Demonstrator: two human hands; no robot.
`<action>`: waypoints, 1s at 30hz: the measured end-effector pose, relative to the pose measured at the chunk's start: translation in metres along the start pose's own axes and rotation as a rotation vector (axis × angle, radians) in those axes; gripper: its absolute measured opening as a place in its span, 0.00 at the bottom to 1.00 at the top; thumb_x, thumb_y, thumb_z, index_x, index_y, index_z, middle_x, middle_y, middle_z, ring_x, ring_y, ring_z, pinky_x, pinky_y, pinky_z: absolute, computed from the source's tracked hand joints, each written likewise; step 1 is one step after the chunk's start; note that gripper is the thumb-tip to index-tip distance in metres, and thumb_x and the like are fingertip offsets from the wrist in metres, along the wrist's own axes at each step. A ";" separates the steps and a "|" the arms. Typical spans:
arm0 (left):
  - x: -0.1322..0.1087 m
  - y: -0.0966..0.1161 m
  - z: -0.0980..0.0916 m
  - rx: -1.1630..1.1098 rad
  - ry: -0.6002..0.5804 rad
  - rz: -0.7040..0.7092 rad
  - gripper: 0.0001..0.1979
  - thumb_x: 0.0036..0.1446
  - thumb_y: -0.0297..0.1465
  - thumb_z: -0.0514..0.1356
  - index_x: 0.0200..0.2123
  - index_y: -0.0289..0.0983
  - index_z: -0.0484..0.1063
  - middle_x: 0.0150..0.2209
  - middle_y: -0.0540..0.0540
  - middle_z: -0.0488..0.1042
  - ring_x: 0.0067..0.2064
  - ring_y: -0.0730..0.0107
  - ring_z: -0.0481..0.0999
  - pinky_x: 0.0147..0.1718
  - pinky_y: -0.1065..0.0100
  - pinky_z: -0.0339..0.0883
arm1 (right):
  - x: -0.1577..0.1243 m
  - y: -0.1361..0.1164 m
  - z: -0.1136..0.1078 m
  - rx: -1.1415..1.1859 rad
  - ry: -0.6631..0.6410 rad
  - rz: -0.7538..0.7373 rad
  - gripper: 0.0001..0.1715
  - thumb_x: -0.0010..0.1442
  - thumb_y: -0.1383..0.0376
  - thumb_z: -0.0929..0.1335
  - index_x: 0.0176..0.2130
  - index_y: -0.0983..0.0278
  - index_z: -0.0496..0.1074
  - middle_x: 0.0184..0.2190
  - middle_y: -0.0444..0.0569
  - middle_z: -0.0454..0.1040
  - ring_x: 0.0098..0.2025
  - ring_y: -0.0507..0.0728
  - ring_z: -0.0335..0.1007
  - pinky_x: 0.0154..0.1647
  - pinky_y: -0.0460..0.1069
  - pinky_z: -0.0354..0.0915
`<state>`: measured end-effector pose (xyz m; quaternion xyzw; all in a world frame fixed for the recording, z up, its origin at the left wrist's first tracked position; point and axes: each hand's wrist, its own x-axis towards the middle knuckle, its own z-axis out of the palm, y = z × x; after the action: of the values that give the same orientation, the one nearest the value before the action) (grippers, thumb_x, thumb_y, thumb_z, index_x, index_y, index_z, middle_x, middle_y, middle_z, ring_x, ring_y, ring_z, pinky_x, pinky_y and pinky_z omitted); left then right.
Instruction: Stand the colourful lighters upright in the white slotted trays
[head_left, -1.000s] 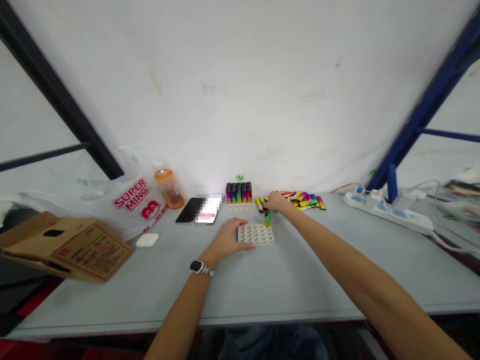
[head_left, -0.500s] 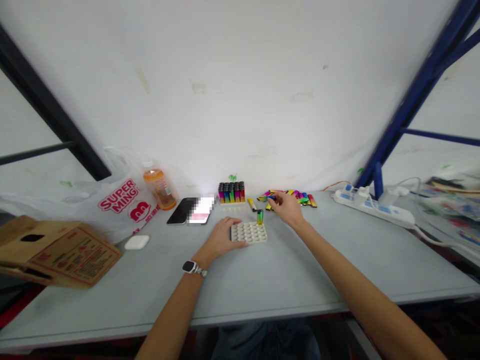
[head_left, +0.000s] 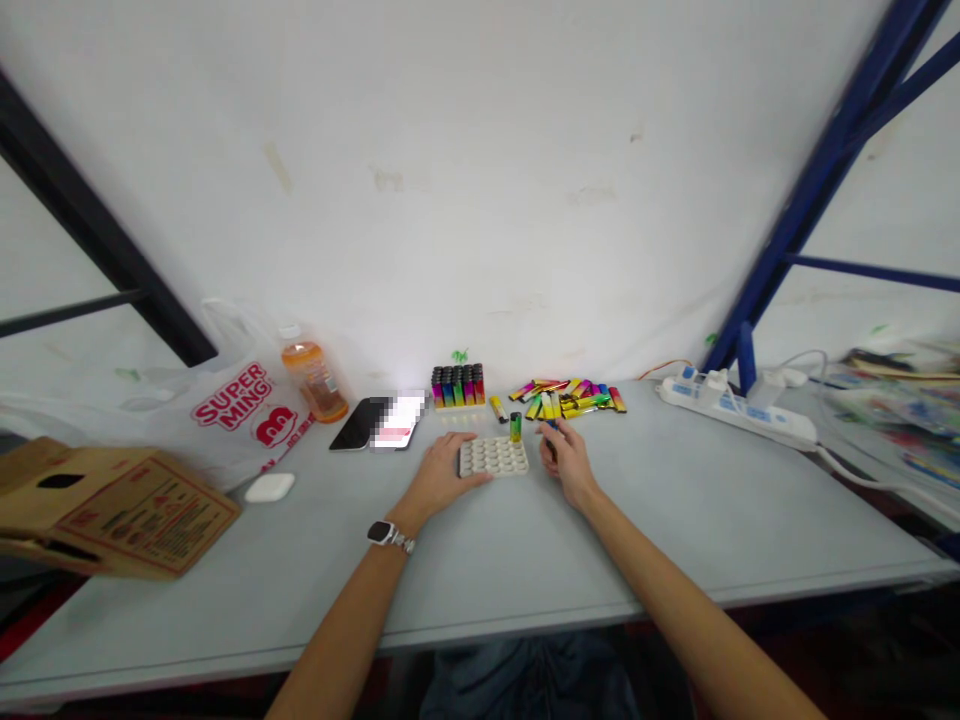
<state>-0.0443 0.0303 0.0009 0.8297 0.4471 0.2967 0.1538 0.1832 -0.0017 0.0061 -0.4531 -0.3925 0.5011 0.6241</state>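
My left hand [head_left: 442, 472] grips the left end of a white tray [head_left: 493, 457] with rows of holes, thumb along its near side and fingers on the far side. One green and yellow lighter [head_left: 515, 427] stands upright in the tray's far right corner. Just right of the tray, my right hand [head_left: 568, 460] is closed on a lighter [head_left: 551, 428], mostly hidden by the fingers. A loose pile of colourful lighters [head_left: 581, 402] lies beyond that hand. Behind the tray, a single yellow lighter [head_left: 499, 408] lies flat, beside a filled rack of upright lighters [head_left: 458, 388].
To the left are a phone [head_left: 360, 424], an orange bottle [head_left: 315, 380], a plastic bag [head_left: 225, 420], a white case [head_left: 270, 488] and a cardboard box [head_left: 142, 515]. A power strip [head_left: 739, 415] with cables lies at the right, below a blue metal frame [head_left: 795, 220].
My right hand has drawn back from the lighter pile toward the tray, carrying a lighter. My left hand stays on the tray. The view has shifted slightly.
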 end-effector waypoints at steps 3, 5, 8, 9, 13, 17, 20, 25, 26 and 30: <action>0.001 -0.001 0.001 0.012 0.021 -0.021 0.31 0.47 0.44 0.67 0.52 0.37 0.67 0.51 0.39 0.71 0.54 0.51 0.70 0.55 0.50 0.62 | 0.000 0.001 0.002 0.001 -0.026 0.091 0.28 0.54 0.41 0.64 0.24 0.63 0.65 0.10 0.36 0.52 0.12 0.46 0.42 0.13 0.44 0.38; 0.003 -0.002 0.004 -0.014 0.024 -0.007 0.31 0.48 0.43 0.67 0.53 0.37 0.66 0.52 0.39 0.70 0.55 0.52 0.69 0.56 0.51 0.61 | 0.004 0.001 0.004 -0.010 0.026 0.129 0.30 0.55 0.41 0.62 0.20 0.62 0.63 0.09 0.37 0.50 0.12 0.47 0.41 0.13 0.45 0.38; 0.010 -0.005 0.010 -0.060 0.023 0.016 0.30 0.50 0.42 0.66 0.54 0.38 0.65 0.53 0.40 0.70 0.55 0.54 0.69 0.57 0.51 0.61 | 0.008 0.001 0.009 -0.049 0.100 0.148 0.30 0.56 0.42 0.61 0.18 0.61 0.61 0.09 0.37 0.49 0.12 0.48 0.42 0.13 0.46 0.38; 0.012 -0.007 0.012 -0.065 0.024 0.015 0.30 0.50 0.42 0.66 0.54 0.38 0.65 0.53 0.40 0.70 0.55 0.54 0.69 0.57 0.51 0.61 | 0.009 0.001 0.010 -0.063 0.117 0.139 0.30 0.56 0.42 0.61 0.18 0.61 0.61 0.09 0.37 0.50 0.12 0.48 0.42 0.13 0.46 0.38; 0.021 -0.018 0.013 -0.057 0.034 -0.006 0.30 0.50 0.42 0.66 0.54 0.38 0.65 0.53 0.40 0.69 0.56 0.52 0.69 0.58 0.50 0.60 | 0.010 0.002 0.014 -0.122 0.124 0.078 0.30 0.56 0.43 0.61 0.18 0.61 0.61 0.09 0.38 0.51 0.12 0.49 0.44 0.13 0.47 0.41; 0.025 -0.033 0.009 -0.045 0.050 -0.029 0.28 0.51 0.41 0.64 0.54 0.37 0.65 0.54 0.39 0.70 0.56 0.53 0.69 0.58 0.51 0.60 | 0.009 0.002 0.014 -0.139 0.114 0.073 0.29 0.56 0.43 0.61 0.18 0.61 0.62 0.09 0.38 0.52 0.12 0.48 0.45 0.14 0.47 0.42; 0.026 -0.036 0.005 -0.040 0.060 -0.038 0.28 0.52 0.40 0.64 0.54 0.36 0.65 0.54 0.39 0.70 0.56 0.53 0.69 0.58 0.50 0.61 | 0.009 0.001 0.014 -0.150 0.109 0.077 0.30 0.56 0.43 0.61 0.17 0.62 0.63 0.09 0.38 0.52 0.12 0.48 0.45 0.13 0.47 0.41; 0.023 0.000 -0.002 -0.049 0.196 0.058 0.24 0.53 0.41 0.64 0.51 0.37 0.67 0.56 0.39 0.67 0.60 0.54 0.65 0.62 0.50 0.56 | 0.011 0.001 0.023 -0.116 0.094 0.085 0.29 0.57 0.44 0.61 0.18 0.61 0.62 0.09 0.38 0.51 0.12 0.48 0.44 0.13 0.46 0.41; 0.022 0.014 -0.001 -0.089 0.235 0.074 0.21 0.56 0.39 0.62 0.51 0.38 0.66 0.55 0.40 0.68 0.59 0.56 0.65 0.61 0.51 0.57 | 0.011 0.003 0.026 -0.097 0.087 0.094 0.29 0.57 0.44 0.60 0.18 0.61 0.61 0.09 0.38 0.50 0.12 0.48 0.44 0.13 0.46 0.40; 0.019 0.064 0.022 -0.437 0.218 0.037 0.17 0.61 0.37 0.58 0.51 0.39 0.66 0.52 0.41 0.71 0.54 0.61 0.71 0.53 0.58 0.67 | 0.016 0.013 0.038 -0.110 0.034 0.054 0.28 0.59 0.45 0.56 0.19 0.60 0.59 0.10 0.38 0.51 0.13 0.50 0.45 0.14 0.47 0.44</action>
<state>0.0194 0.0115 0.0234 0.7479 0.3712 0.4767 0.2750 0.1466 0.0220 0.0050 -0.5058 -0.3963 0.4875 0.5911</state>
